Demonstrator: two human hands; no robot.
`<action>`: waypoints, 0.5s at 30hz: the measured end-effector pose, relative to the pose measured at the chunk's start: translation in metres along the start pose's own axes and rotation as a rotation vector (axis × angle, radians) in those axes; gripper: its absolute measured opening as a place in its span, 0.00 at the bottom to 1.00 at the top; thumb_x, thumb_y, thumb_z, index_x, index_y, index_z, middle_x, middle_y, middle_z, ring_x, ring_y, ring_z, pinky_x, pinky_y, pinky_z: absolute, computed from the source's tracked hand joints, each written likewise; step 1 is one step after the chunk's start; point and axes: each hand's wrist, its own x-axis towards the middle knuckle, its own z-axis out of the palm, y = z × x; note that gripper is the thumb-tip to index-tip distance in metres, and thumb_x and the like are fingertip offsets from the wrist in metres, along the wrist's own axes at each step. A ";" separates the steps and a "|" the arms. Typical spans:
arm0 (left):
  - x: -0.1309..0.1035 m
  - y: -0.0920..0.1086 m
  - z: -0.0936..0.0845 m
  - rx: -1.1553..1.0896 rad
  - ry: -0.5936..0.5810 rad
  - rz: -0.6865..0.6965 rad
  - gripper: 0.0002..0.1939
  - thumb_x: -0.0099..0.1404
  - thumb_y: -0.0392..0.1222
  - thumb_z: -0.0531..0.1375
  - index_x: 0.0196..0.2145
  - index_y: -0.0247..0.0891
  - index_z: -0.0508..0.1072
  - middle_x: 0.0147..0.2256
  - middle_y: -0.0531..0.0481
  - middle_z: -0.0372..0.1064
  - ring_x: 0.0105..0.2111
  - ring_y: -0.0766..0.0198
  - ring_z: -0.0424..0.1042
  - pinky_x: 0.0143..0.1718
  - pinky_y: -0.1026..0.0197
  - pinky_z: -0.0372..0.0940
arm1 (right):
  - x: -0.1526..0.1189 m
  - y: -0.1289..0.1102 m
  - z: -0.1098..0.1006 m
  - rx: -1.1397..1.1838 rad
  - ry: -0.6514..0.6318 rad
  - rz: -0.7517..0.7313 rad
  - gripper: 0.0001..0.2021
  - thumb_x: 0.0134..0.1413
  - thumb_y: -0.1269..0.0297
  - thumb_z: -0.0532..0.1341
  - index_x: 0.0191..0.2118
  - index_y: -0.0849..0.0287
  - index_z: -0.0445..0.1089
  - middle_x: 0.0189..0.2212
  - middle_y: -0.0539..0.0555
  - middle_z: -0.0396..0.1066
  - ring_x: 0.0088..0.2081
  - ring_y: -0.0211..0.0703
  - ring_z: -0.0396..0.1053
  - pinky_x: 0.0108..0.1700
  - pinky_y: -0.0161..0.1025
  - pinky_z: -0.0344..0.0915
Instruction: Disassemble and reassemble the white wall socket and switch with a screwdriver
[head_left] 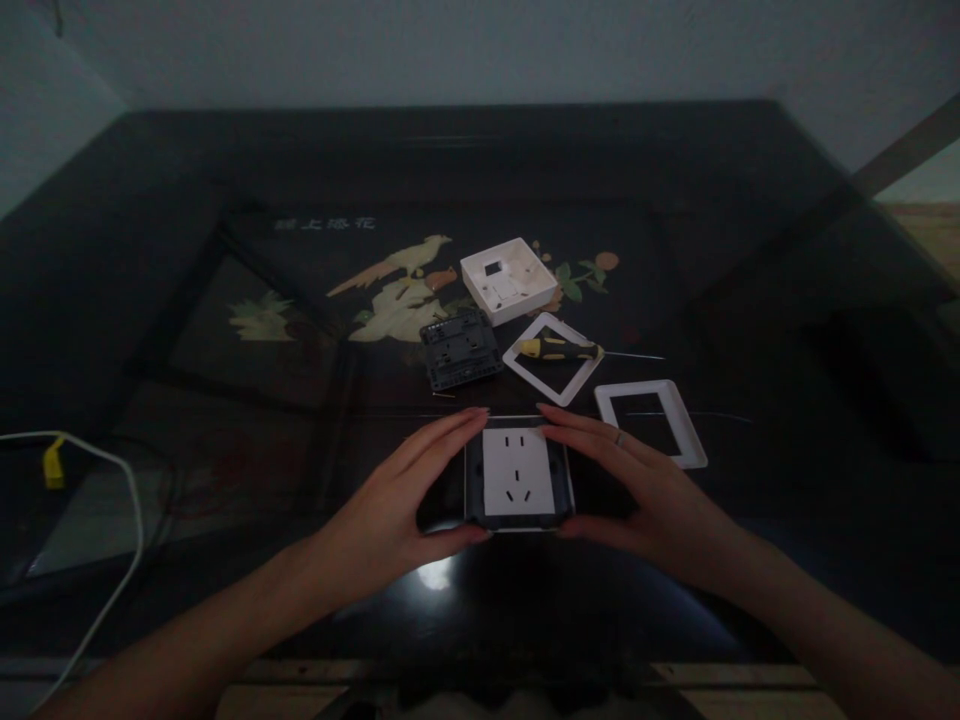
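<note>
A wall socket (pixel 517 500) with a white slotted face and a dark surround lies at the near middle of the table, its slots facing up. My left hand (pixel 420 485) grips its left side, thumb at the near corner and fingers at the far one. On the opposite side my right hand (pixel 630 480), with a ring on one finger, holds it the same way. Just beyond are a dark socket module (pixel 461 350) and a white frame (pixel 536 385) with a yellow-and-black screwdriver (pixel 562 349) lying across it. A second white frame (pixel 688 430) rests beyond my right hand.
A white open mounting box (pixel 517 280) sits farther back. One small screw (pixel 443 394) lies near the dark module. At left, a white cable (pixel 135 500) with a yellow tag (pixel 53 465) runs over the glossy black table (pixel 637 150), which bears a bird-and-flower picture.
</note>
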 end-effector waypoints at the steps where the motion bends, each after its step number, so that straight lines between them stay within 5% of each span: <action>1: 0.000 0.000 0.000 0.000 0.001 -0.007 0.45 0.61 0.44 0.67 0.68 0.51 0.47 0.67 0.44 0.54 0.65 0.51 0.58 0.65 0.43 0.58 | 0.000 0.000 0.000 0.003 0.001 0.006 0.36 0.51 0.61 0.70 0.64 0.56 0.56 0.65 0.63 0.60 0.64 0.48 0.61 0.62 0.48 0.63; 15: -0.001 0.001 0.004 -0.031 0.010 -0.011 0.43 0.61 0.43 0.67 0.67 0.51 0.48 0.67 0.44 0.52 0.66 0.51 0.57 0.65 0.44 0.57 | -0.002 0.002 0.000 0.016 0.008 0.016 0.38 0.50 0.62 0.71 0.64 0.55 0.55 0.65 0.63 0.61 0.63 0.48 0.63 0.61 0.48 0.64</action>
